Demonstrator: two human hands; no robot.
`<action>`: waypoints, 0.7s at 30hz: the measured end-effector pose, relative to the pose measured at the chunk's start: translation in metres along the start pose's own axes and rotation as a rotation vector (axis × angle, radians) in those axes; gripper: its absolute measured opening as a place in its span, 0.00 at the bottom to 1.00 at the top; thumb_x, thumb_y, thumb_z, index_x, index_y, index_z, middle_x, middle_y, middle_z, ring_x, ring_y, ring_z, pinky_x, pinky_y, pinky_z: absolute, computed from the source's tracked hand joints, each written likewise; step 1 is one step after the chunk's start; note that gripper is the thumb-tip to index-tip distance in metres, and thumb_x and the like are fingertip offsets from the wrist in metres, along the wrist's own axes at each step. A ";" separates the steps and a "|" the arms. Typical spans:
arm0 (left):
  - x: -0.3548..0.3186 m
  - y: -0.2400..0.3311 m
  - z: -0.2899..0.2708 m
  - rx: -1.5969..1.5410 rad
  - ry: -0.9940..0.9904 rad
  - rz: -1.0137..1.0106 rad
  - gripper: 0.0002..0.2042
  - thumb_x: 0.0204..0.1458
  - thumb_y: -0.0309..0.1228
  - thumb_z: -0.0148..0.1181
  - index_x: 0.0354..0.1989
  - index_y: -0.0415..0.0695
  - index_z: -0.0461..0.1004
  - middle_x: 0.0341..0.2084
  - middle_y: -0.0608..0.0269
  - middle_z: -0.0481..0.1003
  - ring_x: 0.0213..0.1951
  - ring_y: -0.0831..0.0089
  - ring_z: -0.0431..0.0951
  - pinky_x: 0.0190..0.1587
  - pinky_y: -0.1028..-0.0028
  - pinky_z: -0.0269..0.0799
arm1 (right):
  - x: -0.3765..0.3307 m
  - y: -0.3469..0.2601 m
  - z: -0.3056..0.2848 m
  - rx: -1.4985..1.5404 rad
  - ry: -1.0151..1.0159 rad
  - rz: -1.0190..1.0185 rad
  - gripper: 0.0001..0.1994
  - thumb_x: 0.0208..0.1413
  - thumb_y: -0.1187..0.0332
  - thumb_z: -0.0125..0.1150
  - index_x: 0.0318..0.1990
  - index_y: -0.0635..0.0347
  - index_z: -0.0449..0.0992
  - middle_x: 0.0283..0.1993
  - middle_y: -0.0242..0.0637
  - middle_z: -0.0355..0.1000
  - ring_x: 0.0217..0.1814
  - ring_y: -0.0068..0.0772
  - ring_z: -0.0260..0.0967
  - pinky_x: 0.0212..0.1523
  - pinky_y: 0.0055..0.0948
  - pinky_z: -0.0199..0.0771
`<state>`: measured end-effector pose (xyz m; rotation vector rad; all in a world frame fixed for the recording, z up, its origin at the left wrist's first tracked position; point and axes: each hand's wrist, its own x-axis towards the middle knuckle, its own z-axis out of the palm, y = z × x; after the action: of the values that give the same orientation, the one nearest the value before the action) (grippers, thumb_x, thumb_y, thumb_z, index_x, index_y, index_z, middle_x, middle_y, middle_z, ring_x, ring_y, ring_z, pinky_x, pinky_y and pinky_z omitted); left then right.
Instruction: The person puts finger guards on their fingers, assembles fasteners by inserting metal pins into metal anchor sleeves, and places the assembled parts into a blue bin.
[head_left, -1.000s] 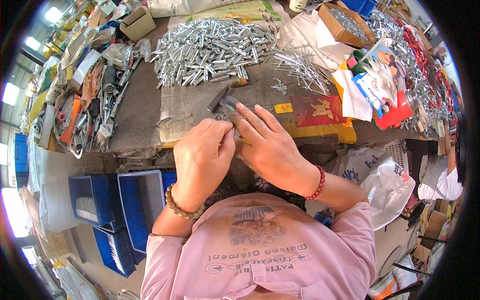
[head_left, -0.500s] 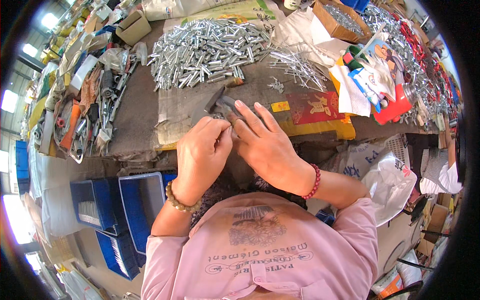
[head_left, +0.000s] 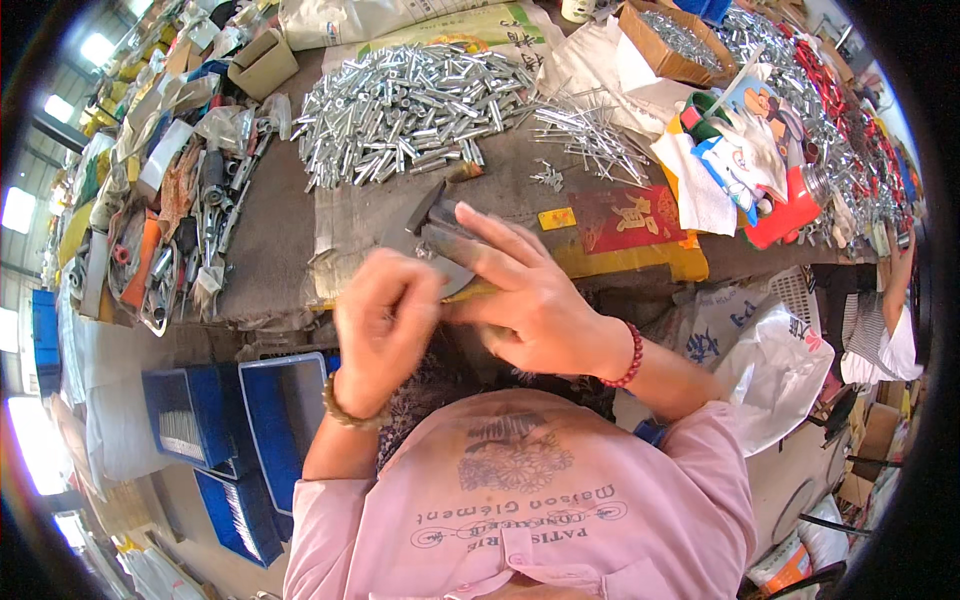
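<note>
My left hand [head_left: 388, 322] is blurred by motion, with its fingers curled in a pinch; whatever lies between them is hidden. Close beside it, my right hand [head_left: 545, 305] has its fingers stretched out and its thumb reaching toward the left hand. Those right fingertips lie over or against a dark metal block [head_left: 460, 217] with a black wedge-like edge, at the bench's near side. Under the block shows a grey rounded metal plate [head_left: 457, 277], partly covered by my hands. Behind it stretches a heap of short silver metal tubes [head_left: 400, 115].
Thin metal rods [head_left: 590, 135] lie right of the heap, near a red container [head_left: 785, 212]. Hand tools [head_left: 215, 190] crowd the left side. A cardboard box [head_left: 675, 45] of small metal parts stands at the back right. Blue bins [head_left: 285, 370] are below left, and a person in stripes is far right.
Both hands have come slightly nearer to me, the left one moving down and a little left. More of the grey plate shows now. The dark block has hardly shifted.
</note>
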<state>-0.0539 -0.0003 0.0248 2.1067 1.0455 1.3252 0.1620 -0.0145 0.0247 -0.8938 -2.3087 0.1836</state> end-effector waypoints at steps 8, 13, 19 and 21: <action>0.003 -0.010 -0.017 -0.765 -0.433 -0.560 0.11 0.68 0.30 0.59 0.51 0.39 0.83 0.37 0.67 0.79 0.33 0.82 0.75 0.35 0.81 0.72 | -0.009 0.004 -0.006 1.056 -0.009 -0.047 0.16 0.46 0.85 0.61 0.40 0.59 0.86 0.60 0.48 0.78 0.50 0.39 0.79 0.53 0.36 0.76; 0.009 -0.006 -0.020 -0.977 -0.528 -0.567 0.07 0.64 0.24 0.63 0.46 0.37 0.84 0.39 0.65 0.80 0.37 0.78 0.79 0.40 0.79 0.74 | -0.014 0.004 -0.012 1.333 -0.187 0.005 0.13 0.49 0.80 0.60 0.40 0.60 0.87 0.58 0.47 0.78 0.50 0.37 0.79 0.55 0.36 0.76; 0.007 -0.019 -0.026 -0.565 -0.617 -0.361 0.03 0.57 0.20 0.66 0.32 0.37 0.79 0.32 0.64 0.80 0.38 0.73 0.78 0.45 0.71 0.73 | -0.014 0.006 -0.001 1.477 -0.246 0.041 0.10 0.53 0.74 0.59 0.39 0.63 0.86 0.55 0.45 0.79 0.53 0.38 0.77 0.58 0.38 0.73; 0.005 -0.017 -0.030 -0.686 -0.664 -0.424 0.03 0.57 0.19 0.67 0.37 0.36 0.79 0.37 0.61 0.78 0.39 0.72 0.77 0.44 0.73 0.72 | -0.016 0.006 0.000 1.460 -0.237 0.068 0.10 0.53 0.74 0.60 0.39 0.63 0.86 0.54 0.43 0.80 0.53 0.37 0.77 0.59 0.37 0.72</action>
<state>-0.0861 0.0139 0.0291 1.5036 0.5778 0.5734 0.1745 -0.0201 0.0141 -0.1438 -1.6112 1.7553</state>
